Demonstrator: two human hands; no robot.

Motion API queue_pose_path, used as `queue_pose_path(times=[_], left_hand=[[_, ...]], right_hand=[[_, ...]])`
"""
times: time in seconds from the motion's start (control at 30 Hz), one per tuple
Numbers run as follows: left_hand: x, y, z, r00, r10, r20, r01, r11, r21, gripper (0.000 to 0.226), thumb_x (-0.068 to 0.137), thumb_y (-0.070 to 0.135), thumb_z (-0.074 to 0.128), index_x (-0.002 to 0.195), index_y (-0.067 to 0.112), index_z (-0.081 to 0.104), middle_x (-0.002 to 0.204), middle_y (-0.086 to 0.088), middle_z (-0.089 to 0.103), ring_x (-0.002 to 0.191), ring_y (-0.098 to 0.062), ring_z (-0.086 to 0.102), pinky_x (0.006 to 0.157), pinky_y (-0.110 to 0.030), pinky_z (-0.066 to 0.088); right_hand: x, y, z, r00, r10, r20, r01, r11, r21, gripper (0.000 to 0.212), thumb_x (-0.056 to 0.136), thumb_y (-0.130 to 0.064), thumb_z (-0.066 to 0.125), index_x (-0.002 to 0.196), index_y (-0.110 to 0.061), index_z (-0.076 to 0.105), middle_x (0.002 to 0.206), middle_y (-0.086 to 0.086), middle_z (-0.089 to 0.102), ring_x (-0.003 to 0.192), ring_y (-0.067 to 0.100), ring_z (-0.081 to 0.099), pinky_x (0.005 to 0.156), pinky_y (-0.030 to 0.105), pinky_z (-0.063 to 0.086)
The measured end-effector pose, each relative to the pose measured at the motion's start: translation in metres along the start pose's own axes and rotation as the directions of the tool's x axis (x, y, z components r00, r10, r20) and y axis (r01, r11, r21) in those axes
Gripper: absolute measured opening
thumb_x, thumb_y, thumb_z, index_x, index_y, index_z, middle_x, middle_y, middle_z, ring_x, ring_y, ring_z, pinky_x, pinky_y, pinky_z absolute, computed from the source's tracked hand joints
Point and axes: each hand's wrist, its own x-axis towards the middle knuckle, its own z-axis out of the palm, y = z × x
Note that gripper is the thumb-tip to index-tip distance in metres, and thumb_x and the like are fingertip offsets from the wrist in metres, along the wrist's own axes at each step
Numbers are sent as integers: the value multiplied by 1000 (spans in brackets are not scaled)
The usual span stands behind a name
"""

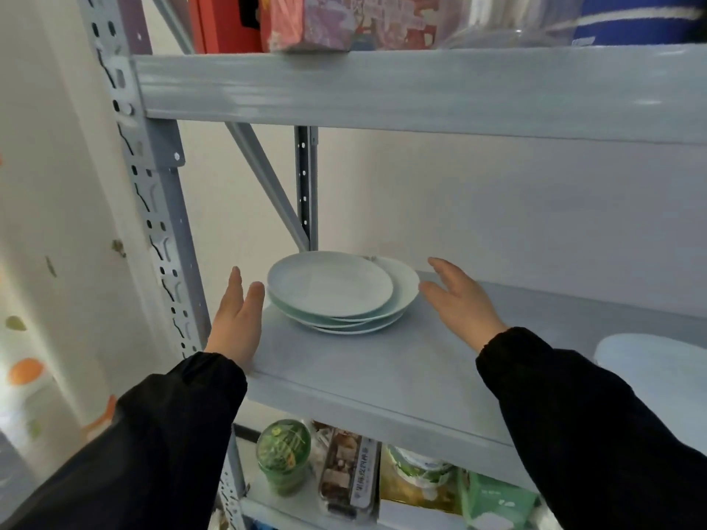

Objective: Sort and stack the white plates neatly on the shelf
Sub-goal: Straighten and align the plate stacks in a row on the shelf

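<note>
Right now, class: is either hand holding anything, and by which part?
Nothing is held. The left hand and right hand are open on either side of the stack of plates.

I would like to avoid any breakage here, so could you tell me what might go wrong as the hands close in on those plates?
1. The stack of white plates is uneven, the top plate offset left of those below; squeezing from both sides could make plates slide.
2. The left hand is at the shelf's left edge, where a pushed plate might drop.
3. Neither the left nor the right hand grips anything yet, so a hasty lift could slip.
</note>
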Motion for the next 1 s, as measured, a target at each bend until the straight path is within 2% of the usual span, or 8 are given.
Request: queue_pose_path(times=[0.23, 0.33, 0.47, 0.57, 0.73, 0.87, 0.93, 1.0], left_hand=[[38, -2, 24, 997, -55, 45, 58, 995, -82, 59, 102, 49, 33, 156, 36, 13, 159, 21, 15, 145, -2, 17, 113, -23, 12], [55, -11, 27, 996, -39, 81, 46, 996, -82, 59, 99, 54, 36, 154, 39, 19, 159, 21, 22, 144, -1, 23, 121, -34, 16], [60, -22, 25, 992, 3, 127, 3, 999, -44, 58, 99, 56, 37, 153, 37, 27, 156, 22, 29, 142, 2, 27, 120, -34, 19], [60, -21, 27, 992, 37, 117, -39, 999, 19, 52, 104, 46, 32, 154, 30, 28, 156, 19, 29, 142, 1, 27, 117, -25, 17], [62, -24, 37, 973, 74, 219, -153, 916, 371, 57, 103, 35, 34, 156, 20, 20, 162, 12, 13, 147, -1, 10, 109, -16, 5], [56, -19, 39, 974, 55, 219, -138, 911, 389, 58, 101, 31, 37, 155, 20, 19, 161, 7, 21, 145, -8, 20, 104, -19, 14], [54, -15, 39, 968, 35, 248, -131, 916, 380, 56, 101, 30, 37, 154, 22, 23, 158, 6, 29, 142, -10, 27, 101, -21, 19], [54, -15, 37, 966, 20, 257, -115, 926, 360, 57, 101, 34, 38, 155, 24, 22, 159, 6, 28, 144, -11, 26, 105, -22, 19]], right_hand=[[44, 16, 41, 996, 72, -61, -61, 985, 159, 56, 98, -41, 44, 151, -29, 30, 156, -9, 33, 141, 11, 31, 103, 24, 25], [54, 26, 45, 997, 68, -45, -64, 994, 91, 56, 100, -40, 41, 153, -25, 27, 157, -7, 31, 143, 13, 29, 105, 24, 23], [62, 31, 47, 996, 88, 32, -89, 996, 30, 54, 102, -37, 37, 152, -21, 28, 156, -8, 31, 142, 13, 28, 101, 22, 23], [63, 32, 49, 989, 124, 75, -129, 989, 70, 57, 102, -41, 36, 155, -25, 22, 159, -12, 25, 145, 10, 22, 108, 23, 18], [61, 30, 58, 963, 99, 249, -85, 994, -67, 46, 100, -48, 34, 145, -35, 36, 132, -18, 49, 129, 13, 45, 94, 29, 33], [56, 28, 57, 962, 104, 253, -79, 991, -105, 63, 96, -37, 38, 154, -34, 14, 138, -18, 44, 125, 10, 44, 94, 28, 34], [56, 29, 55, 965, 88, 248, -59, 991, -121, 59, 94, -32, 37, 150, -39, 24, 141, -19, 46, 126, 11, 46, 93, 28, 36], [57, 30, 53, 974, 76, 212, -53, 992, -111, 45, 91, -27, 38, 134, -38, 43, 123, -17, 59, 111, 14, 55, 82, 28, 42]])
